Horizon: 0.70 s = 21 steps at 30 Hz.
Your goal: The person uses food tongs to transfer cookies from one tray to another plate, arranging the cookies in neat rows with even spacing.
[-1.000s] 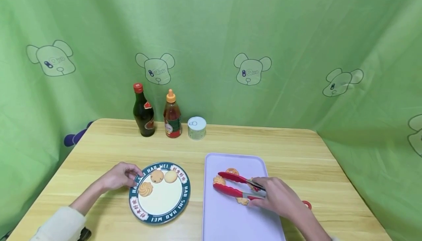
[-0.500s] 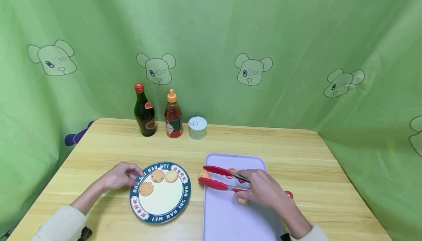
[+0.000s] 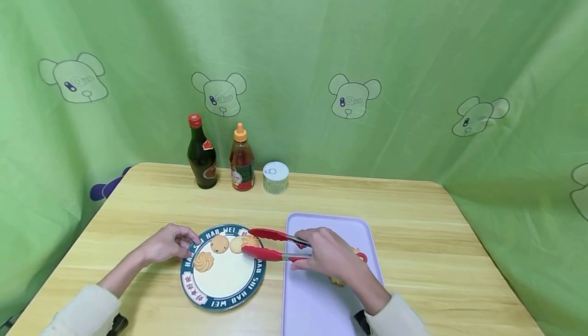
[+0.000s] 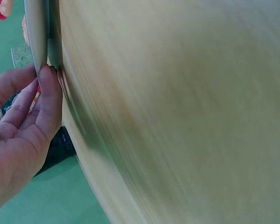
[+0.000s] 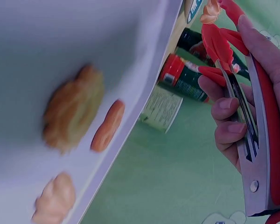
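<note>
My left hand (image 3: 166, 244) pinches the left rim of a round white plate (image 3: 229, 277) with a dark teal lettered border, thumb and fingers on either side of the edge in the left wrist view (image 4: 30, 100). On the plate lie a swirled cookie (image 3: 203, 262), a cookie with dark specks (image 3: 219, 244) and a plain round cookie (image 3: 235, 245). Red-tipped metal tongs (image 3: 271, 254) are gripped by my right hand (image 3: 328, 254). Between their tips sits a ridged cookie (image 3: 250, 241), over the plate's right edge and overlapping the plain cookie in the head view.
Under my right arm is a lilac tray (image 3: 310, 305), with several cookies on it, such as a ridged one (image 5: 74, 109). At the table's back stand a dark bottle (image 3: 202, 160), a sauce bottle (image 3: 241, 165) and a can (image 3: 275, 178). A green curtain (image 3: 294, 45) hangs behind.
The tongs and right hand have moved left from the tray to the plate, carrying the ridged cookie between the tips. My left hand stays on the plate's rim.
</note>
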Each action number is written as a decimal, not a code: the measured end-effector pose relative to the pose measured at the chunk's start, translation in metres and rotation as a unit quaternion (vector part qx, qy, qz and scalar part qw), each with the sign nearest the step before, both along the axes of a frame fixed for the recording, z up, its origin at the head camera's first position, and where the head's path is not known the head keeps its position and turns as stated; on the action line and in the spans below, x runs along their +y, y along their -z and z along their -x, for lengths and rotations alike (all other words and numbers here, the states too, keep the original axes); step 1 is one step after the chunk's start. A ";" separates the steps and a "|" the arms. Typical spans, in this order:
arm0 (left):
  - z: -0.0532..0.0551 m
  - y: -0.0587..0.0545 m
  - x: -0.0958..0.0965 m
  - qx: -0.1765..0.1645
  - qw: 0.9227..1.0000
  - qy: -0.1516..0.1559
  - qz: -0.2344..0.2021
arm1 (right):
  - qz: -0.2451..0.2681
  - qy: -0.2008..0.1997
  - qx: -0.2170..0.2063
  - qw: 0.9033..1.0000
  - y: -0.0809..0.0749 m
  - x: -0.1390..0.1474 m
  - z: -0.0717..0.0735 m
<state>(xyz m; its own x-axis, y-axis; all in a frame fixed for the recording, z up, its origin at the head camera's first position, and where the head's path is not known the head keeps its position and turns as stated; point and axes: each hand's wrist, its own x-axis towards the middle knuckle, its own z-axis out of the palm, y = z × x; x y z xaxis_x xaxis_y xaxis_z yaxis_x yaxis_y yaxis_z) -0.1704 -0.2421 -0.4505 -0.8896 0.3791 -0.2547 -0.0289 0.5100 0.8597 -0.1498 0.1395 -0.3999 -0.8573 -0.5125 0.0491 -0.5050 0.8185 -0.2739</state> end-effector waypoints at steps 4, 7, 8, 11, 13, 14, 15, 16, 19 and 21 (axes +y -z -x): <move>0.001 -0.001 0.000 0.002 1.000 0.001 0.004 | -0.002 -0.010 -0.005 1.000 0.000 -0.013 0.002; 0.001 -0.001 0.001 0.004 1.000 0.003 0.006 | -0.011 -0.019 -0.004 1.000 0.001 -0.022 0.001; 0.001 -0.001 0.001 0.004 1.000 0.003 0.006 | -0.016 -0.023 -0.003 1.000 0.001 -0.025 0.000; 0.000 -0.002 0.001 0.002 1.000 0.001 0.006 | -0.023 -0.034 -0.009 0.999 0.002 -0.033 -0.001; 0.001 -0.002 0.001 0.001 1.000 0.001 0.004 | -0.026 -0.040 -0.012 0.999 0.003 -0.037 -0.002; 0.001 -0.002 0.000 0.001 1.000 0.001 0.003 | -0.028 -0.041 -0.017 0.999 0.003 -0.039 -0.003; 0.001 -0.002 0.000 0.001 1.000 0.002 0.002 | -0.029 -0.042 -0.019 0.999 0.004 -0.041 -0.003; 0.001 -0.002 0.000 0.000 1.000 0.002 0.001 | -0.030 -0.045 -0.019 0.998 0.005 -0.043 -0.004; 0.001 -0.001 0.000 0.000 1.000 0.004 -0.001 | -0.040 -0.050 -0.017 0.998 0.006 -0.047 -0.006; 0.002 0.000 -0.001 -0.001 1.000 0.005 -0.003 | -0.046 -0.053 -0.015 0.997 0.007 -0.049 -0.007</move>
<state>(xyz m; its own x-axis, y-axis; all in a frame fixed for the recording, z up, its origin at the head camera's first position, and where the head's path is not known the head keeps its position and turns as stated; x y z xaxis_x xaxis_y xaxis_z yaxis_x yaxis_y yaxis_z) -0.1719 -0.2428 -0.4503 -0.8852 0.3897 -0.2540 -0.0256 0.5044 0.8631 -0.1431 0.0906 -0.4071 -0.7988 -0.6010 -0.0272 -0.5823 0.7837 -0.2163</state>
